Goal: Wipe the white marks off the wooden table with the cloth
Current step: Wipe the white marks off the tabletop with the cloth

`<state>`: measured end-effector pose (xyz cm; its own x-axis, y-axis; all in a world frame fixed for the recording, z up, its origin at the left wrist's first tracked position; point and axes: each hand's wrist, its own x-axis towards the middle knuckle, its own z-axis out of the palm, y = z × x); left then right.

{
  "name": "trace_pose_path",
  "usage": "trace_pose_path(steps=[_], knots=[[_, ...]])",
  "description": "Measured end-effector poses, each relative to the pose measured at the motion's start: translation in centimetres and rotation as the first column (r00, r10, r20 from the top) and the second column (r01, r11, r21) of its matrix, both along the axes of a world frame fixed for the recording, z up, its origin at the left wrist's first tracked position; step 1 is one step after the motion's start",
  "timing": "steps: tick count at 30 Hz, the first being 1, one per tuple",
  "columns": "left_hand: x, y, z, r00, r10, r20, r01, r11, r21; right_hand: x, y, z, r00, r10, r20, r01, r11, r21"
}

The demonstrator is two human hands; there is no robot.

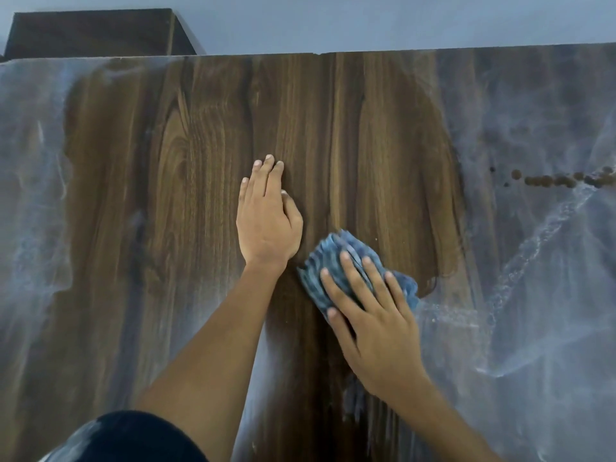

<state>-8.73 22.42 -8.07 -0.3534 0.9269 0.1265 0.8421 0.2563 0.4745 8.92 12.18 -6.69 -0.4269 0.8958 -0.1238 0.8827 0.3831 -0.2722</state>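
Your blue cloth [336, 261] lies bunched on the wooden worktop [206, 145], just right of the frame's centre, at the lower edge of the dark, clean patch of wood. Your right hand [373, 315] presses down on it with the fingers spread and nearly straight, flat over the fabric rather than curled round it. Your left hand [266, 218] rests palm-down on bare wood just up and left of the cloth, fingers straight and close together, holding nothing; the two hands sit near each other but do not touch.

The clean patch runs from the far edge of the worktop down through the middle of the frame. White marks [540, 228] still cover the right side in hazy swirls and a streak, and a similar white film [30, 195] covers the left side. A row of small dark drops [560, 180] crosses the haze at the right. A dark wooden cabinet [96, 33] stands beyond the worktop at upper left, against a pale blue wall [400, 21].
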Motion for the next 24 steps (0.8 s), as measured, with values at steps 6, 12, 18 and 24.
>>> trace_pose_path(steps=[6, 12, 18, 24], knots=[[0.0, 0.1, 0.0, 1.000, 0.001, 0.007, -0.001, 1.000, -0.002, 3.1, 4.4, 0.8, 0.971, -0.238, 0.018, 0.238, 0.971, -0.009], [0.0, 0.1, 0.1, 1.000, 0.002, 0.006, -0.002, 1.000, -0.006, -2.2, 11.8, -0.2, 0.935, -0.353, 0.020, 0.353, 0.935, 0.031], [0.0, 0.1, 0.2, 1.000, -0.010, 0.017, 0.010, 1.000, -0.005, -3.6, 8.3, -0.4, 0.987, -0.160, -0.027, 0.162, 0.985, 0.064], [-0.1, 0.1, 0.1, 1.000, -0.003, 0.016, 0.003, 1.000, -0.003, 1.4, 4.1, -0.4, 0.995, -0.089, 0.041, 0.086, 0.994, 0.066]])
